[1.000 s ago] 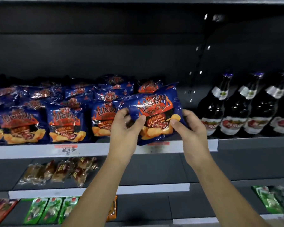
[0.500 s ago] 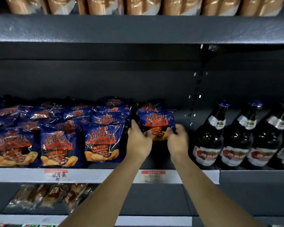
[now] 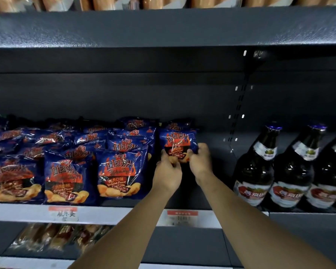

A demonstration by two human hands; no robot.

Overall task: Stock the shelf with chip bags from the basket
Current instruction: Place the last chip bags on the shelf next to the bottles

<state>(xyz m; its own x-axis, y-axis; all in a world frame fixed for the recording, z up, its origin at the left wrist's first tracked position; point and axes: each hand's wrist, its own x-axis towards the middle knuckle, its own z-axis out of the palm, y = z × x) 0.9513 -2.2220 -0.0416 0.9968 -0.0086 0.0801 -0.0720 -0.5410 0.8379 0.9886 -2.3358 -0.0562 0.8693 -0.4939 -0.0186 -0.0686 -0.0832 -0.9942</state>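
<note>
A blue chip bag [image 3: 177, 141] with red and orange print stands deep on the grey shelf [image 3: 113, 212], at the right end of the chip rows. My left hand [image 3: 168, 174] grips its lower left corner and my right hand [image 3: 200, 163] grips its lower right corner. Another bag [image 3: 177, 125] peeks out behind it. Several matching bags [image 3: 121, 171] fill the shelf to the left in rows. The basket is out of view.
Dark beer bottles [image 3: 258, 171] stand on the same shelf to the right, past an open gap. A grey shelf [image 3: 163, 28] hangs overhead with tan packets on top. Wrapped snacks [image 3: 52, 237] lie on the shelf below. Price tags [image 3: 182, 217] sit on the shelf edge.
Both hands have carried the bag from the shelf's front edge to the back and stood it behind the front row. The camera has tilted upward.
</note>
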